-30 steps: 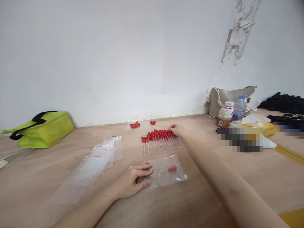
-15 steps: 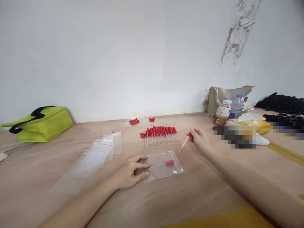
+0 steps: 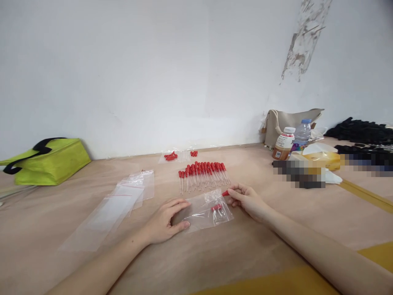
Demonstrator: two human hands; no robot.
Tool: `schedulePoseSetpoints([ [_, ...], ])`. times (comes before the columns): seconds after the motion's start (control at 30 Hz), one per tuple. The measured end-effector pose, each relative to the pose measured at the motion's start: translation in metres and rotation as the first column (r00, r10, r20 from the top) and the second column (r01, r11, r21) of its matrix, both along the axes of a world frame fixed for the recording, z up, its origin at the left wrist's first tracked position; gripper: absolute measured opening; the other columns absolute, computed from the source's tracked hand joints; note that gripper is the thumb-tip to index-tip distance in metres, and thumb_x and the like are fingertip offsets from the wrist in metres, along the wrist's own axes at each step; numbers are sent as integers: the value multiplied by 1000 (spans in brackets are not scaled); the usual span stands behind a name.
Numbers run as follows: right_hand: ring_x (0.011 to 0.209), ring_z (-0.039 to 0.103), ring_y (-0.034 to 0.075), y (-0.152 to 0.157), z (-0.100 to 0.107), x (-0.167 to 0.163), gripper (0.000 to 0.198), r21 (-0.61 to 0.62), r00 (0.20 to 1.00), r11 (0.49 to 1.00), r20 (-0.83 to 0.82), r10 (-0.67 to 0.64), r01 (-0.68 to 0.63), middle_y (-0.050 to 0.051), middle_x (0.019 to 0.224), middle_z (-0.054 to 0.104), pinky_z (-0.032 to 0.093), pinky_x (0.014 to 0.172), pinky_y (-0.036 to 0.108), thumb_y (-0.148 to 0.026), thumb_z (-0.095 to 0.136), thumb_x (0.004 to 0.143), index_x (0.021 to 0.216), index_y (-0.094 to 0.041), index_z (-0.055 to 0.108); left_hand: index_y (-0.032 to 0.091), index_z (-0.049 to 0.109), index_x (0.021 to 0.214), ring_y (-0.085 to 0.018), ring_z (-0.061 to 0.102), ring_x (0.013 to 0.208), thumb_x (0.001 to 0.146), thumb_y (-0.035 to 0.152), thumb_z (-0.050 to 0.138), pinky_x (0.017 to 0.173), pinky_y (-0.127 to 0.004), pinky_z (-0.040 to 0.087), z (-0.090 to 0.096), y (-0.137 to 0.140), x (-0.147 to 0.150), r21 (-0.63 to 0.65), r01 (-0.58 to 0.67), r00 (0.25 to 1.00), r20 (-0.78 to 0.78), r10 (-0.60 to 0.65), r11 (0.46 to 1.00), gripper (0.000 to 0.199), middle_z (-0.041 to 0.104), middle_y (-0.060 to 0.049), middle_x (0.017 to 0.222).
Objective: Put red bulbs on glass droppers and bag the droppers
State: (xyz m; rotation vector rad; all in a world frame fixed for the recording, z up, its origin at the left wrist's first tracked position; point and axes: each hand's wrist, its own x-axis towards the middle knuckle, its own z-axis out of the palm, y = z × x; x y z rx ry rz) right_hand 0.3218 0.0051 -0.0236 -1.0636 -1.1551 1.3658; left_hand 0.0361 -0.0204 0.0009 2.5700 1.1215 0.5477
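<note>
My right fingers [image 3: 237, 194] pinch a dropper [image 3: 225, 193], my left fingers [image 3: 179, 206] splay, and the limp bag [image 3: 199, 218] could snag it.

A: What sort of place is this?
B: A makeshift workspace, I'd say (home or workshop, I cannot tell): a brown-covered work surface [image 3: 221, 250], a row of red-bulbed droppers [image 3: 201, 169], overlapping zip bags [image 3: 107, 213].
A: Any other signs?
B: Yellow tape [image 3: 270, 282] on the surface, a peeling patch [image 3: 302, 41] on the white wall [image 3: 138, 73], a drink bottle [image 3: 284, 143] before a beige bag [image 3: 290, 119]
</note>
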Motion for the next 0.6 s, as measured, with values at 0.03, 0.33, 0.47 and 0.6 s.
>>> schedulePoseSetpoints([
  [0.03,48,50,7,-2,0,0,29,39,997,999,77,32,-35,-1,62,59,40,46,20,-38,69,62,73,-17,53,26,47,122,-24,45,113,80,43,52,96,-39,36,0,0,0,-2,0,1000,-4,0,1000,46,48,-6,125],
  [0.33,54,53,11,-6,0,-11,26,136,930,974,347,125,-181,2,66,62,40,48,21,-37,67,61,74,-16,61,26,48,121,-23,44,114,80,43,51,96,-39,35,2,0,1,14,13,1000,-9,-13,1000,45,50,-5,123],
  [0.47,60,56,13,-8,-2,-10,20,261,899,946,432,64,-193,2,68,63,42,55,23,-36,60,69,74,-17,62,26,48,121,-23,44,113,80,43,51,96,-39,36,1,0,1,20,25,1000,-1,-25,999,45,50,-5,123],
  [0.6,58,53,11,-8,-2,-4,20,266,823,906,550,137,-329,0,66,62,39,54,22,-33,52,74,76,-18,65,28,50,120,-23,44,114,81,42,50,96,-38,36,-1,1,1,14,25,1000,-14,-25,1000,42,48,-5,125],
])
